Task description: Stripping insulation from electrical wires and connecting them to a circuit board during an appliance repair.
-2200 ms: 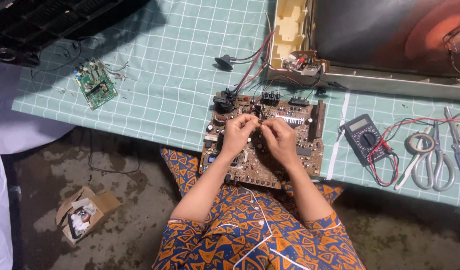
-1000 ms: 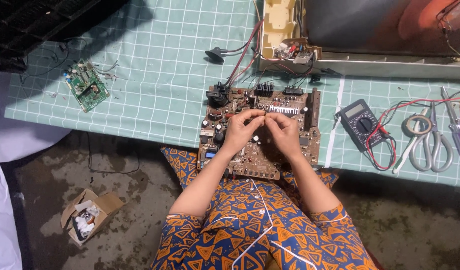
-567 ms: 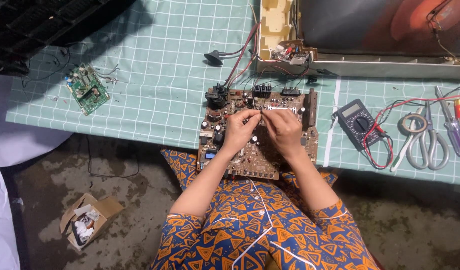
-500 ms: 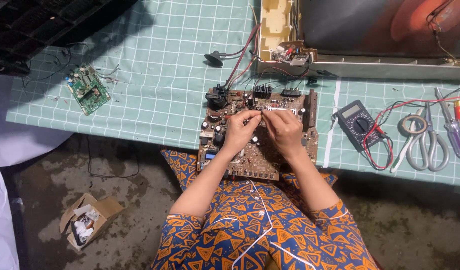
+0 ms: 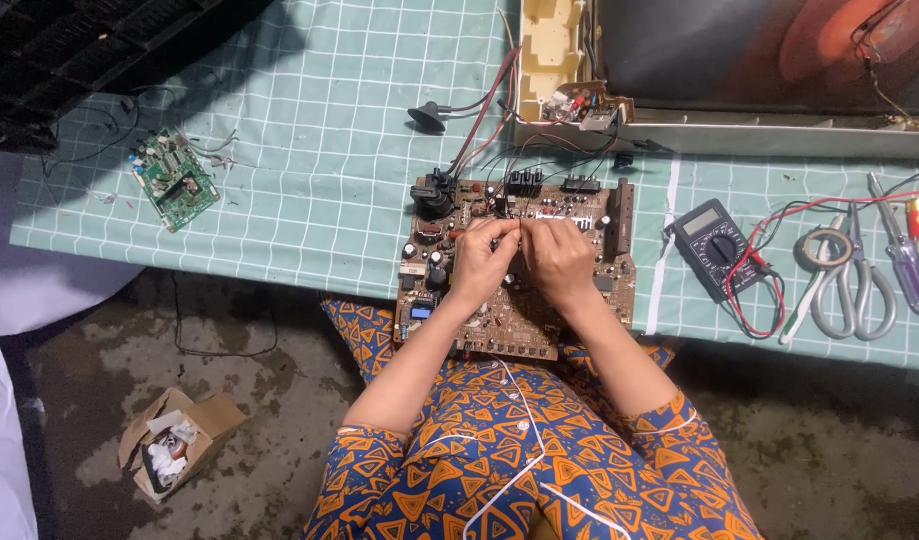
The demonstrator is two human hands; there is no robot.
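Note:
A large brown circuit board [image 5: 579,300] with black capacitors and connectors lies at the table's near edge, overhanging toward my lap. My left hand [image 5: 482,262] and my right hand [image 5: 555,258] rest on its middle, fingertips pinched together over a small part or thin wire near the board's upper centre. What the fingers pinch is too small to make out. Red and black wires [image 5: 489,110] run from the board's far edge to an open beige chassis [image 5: 559,60] behind it.
A black multimeter [image 5: 717,248] with red and black leads lies right of the board, then a tape roll [image 5: 827,248], scissors [image 5: 859,285] and a screwdriver [image 5: 904,260]. A small green board [image 5: 172,177] sits far left. A cardboard box [image 5: 174,445] is on the floor.
Both hands have shifted slightly toward the board's far edge and drawn closer together, fingertips still pinched. The view has drifted a little; the board has not moved.

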